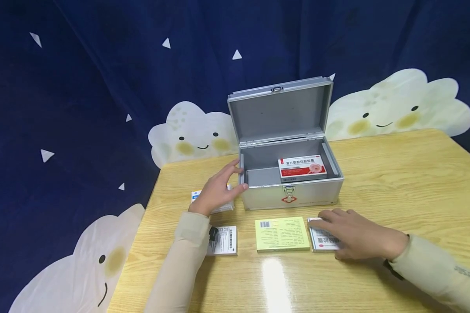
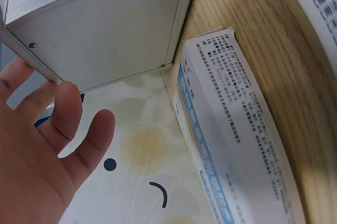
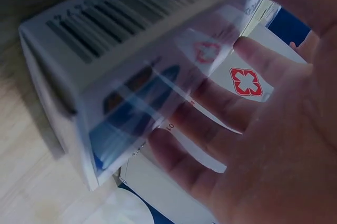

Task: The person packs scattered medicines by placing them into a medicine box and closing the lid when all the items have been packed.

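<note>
A silver metal first-aid case (image 1: 293, 198) with a red cross stands with its lid raised. Inside, on the right, lies a red and white medicine box (image 1: 302, 167). My left hand (image 1: 218, 191) is at the case's left wall, fingers spread and loosely bent at its rim. Partly behind this hand is a blue and white medicine box (image 2: 226, 108) on the table. My right hand (image 1: 356, 232) reaches over a white medicine box with blue edges (image 1: 322, 237), fingers slightly bent. In the right wrist view, these fingers are in front of the box, beside its barcode end; their contact is unclear.
A yellow medicine box (image 1: 282, 234) lies in front of the case. To its left is a white box with black print (image 1: 227, 241), partly covered by the left wrist. A dark blue curtain (image 1: 102, 87) with cloud shapes hangs behind the wooden table (image 1: 395, 182).
</note>
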A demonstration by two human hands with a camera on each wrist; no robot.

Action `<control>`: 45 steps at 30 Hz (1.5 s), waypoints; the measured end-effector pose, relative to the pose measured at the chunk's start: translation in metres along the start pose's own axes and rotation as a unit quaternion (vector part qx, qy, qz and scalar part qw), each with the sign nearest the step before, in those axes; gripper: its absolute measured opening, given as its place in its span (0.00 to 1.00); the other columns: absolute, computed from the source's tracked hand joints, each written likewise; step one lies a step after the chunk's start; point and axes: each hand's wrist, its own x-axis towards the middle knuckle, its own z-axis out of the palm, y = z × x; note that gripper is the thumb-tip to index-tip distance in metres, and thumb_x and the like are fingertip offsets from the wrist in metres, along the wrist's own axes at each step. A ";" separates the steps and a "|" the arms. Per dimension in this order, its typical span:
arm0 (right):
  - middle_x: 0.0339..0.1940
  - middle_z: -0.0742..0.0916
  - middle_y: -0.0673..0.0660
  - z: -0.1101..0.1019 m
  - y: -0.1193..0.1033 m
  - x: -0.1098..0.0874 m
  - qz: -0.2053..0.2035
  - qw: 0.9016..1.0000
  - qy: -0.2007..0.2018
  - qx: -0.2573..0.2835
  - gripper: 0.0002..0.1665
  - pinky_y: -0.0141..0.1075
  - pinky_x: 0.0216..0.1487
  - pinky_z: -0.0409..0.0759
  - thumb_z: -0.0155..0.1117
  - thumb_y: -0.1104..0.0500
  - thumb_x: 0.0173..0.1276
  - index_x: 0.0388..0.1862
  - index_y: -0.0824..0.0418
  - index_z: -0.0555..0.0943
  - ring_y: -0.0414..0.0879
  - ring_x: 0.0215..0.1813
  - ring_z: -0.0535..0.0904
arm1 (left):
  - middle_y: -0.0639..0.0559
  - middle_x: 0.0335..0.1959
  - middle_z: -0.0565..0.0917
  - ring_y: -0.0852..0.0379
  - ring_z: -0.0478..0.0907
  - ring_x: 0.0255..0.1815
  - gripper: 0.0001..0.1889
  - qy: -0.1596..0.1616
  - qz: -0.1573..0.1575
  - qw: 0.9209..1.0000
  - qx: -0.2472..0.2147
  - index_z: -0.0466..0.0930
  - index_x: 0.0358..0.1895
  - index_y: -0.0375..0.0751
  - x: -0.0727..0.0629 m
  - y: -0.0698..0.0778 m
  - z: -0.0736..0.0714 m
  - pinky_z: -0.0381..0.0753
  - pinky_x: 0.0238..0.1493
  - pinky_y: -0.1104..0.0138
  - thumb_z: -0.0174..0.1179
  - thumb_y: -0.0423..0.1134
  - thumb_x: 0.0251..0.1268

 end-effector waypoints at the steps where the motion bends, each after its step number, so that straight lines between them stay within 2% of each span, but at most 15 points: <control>1: 0.60 0.80 0.55 0.000 0.000 0.001 -0.002 1.000 0.002 -0.005 0.50 0.50 0.48 0.76 0.78 0.54 0.44 0.70 0.47 0.71 0.53 0.58 0.76 | 0.63 0.81 0.56 0.48 0.61 0.79 0.27 0.002 0.001 1.000 0.000 0.71 0.64 0.56 0.000 0.000 0.000 0.66 0.74 0.46 0.55 0.61 0.66; 4: 0.58 0.80 0.54 0.000 0.000 0.002 -0.002 1.000 -0.005 -0.010 0.51 0.47 0.47 0.76 0.78 0.55 0.43 0.70 0.46 0.71 0.50 0.55 0.76 | 0.64 0.81 0.55 0.48 0.60 0.79 0.27 0.001 0.000 1.000 -0.001 0.71 0.64 0.56 0.000 0.000 0.000 0.65 0.74 0.45 0.55 0.62 0.66; 11: 0.57 0.79 0.53 0.002 -0.002 0.002 0.010 0.998 -0.058 -0.004 0.55 0.47 0.47 0.76 0.78 0.58 0.41 0.73 0.41 0.68 0.47 0.54 0.75 | 0.65 0.81 0.55 0.50 0.59 0.80 0.27 -0.007 -0.015 1.000 -0.006 0.71 0.64 0.57 -0.005 0.000 0.003 0.63 0.75 0.45 0.55 0.62 0.66; 16: 0.58 0.79 0.54 0.000 -0.004 0.003 0.000 0.999 -0.046 -0.022 0.54 0.46 0.45 0.75 0.78 0.60 0.43 0.73 0.42 0.69 0.48 0.52 0.76 | 0.63 0.81 0.55 0.47 0.61 0.79 0.27 -0.003 -0.011 1.000 -0.005 0.71 0.64 0.56 -0.004 0.000 0.003 0.65 0.74 0.44 0.55 0.62 0.66; 21: 0.58 0.78 0.56 -0.001 -0.007 0.007 -0.002 0.999 -0.035 -0.018 0.52 0.49 0.42 0.74 0.75 0.66 0.42 0.69 0.43 0.71 0.52 0.49 0.76 | 0.62 0.81 0.55 0.45 0.61 0.79 0.29 0.001 -0.010 1.000 -0.002 0.71 0.66 0.53 -0.003 -0.001 0.002 0.64 0.74 0.44 0.55 0.62 0.67; 27: 0.52 0.79 0.53 0.000 -0.010 0.010 0.017 0.998 -0.048 -0.023 0.50 0.49 0.40 0.74 0.72 0.70 0.43 0.66 0.41 0.73 0.50 0.46 0.76 | 0.60 0.82 0.54 0.44 0.61 0.79 0.31 -0.001 -0.007 1.000 -0.003 0.71 0.67 0.50 -0.003 -0.002 0.003 0.64 0.73 0.43 0.54 0.63 0.67; 33: 0.52 0.79 0.54 0.001 -0.013 0.008 0.028 0.998 -0.051 -0.008 0.51 0.49 0.39 0.73 0.71 0.74 0.42 0.66 0.41 0.74 0.52 0.46 0.75 | 0.63 0.81 0.55 0.48 0.60 0.79 0.27 0.004 -0.003 1.000 -0.008 0.72 0.64 0.54 -0.003 -0.002 0.005 0.65 0.74 0.45 0.55 0.62 0.67; 39: 0.53 0.79 0.54 0.002 -0.015 0.007 0.032 0.998 -0.055 -0.015 0.50 0.48 0.39 0.72 0.71 0.73 0.43 0.67 0.42 0.74 0.52 0.47 0.75 | 0.67 0.81 0.54 0.50 0.60 0.79 0.26 0.001 -0.010 1.000 -0.008 0.71 0.64 0.56 -0.004 -0.002 0.006 0.65 0.74 0.47 0.55 0.62 0.67; 45: 0.53 0.79 0.54 0.001 -0.016 0.007 0.030 0.998 -0.048 -0.022 0.50 0.49 0.39 0.73 0.71 0.72 0.44 0.67 0.40 0.73 0.51 0.48 0.75 | 0.66 0.81 0.55 0.48 0.61 0.79 0.26 0.009 -0.004 1.000 -0.012 0.72 0.63 0.56 -0.003 0.000 0.005 0.66 0.74 0.46 0.55 0.62 0.67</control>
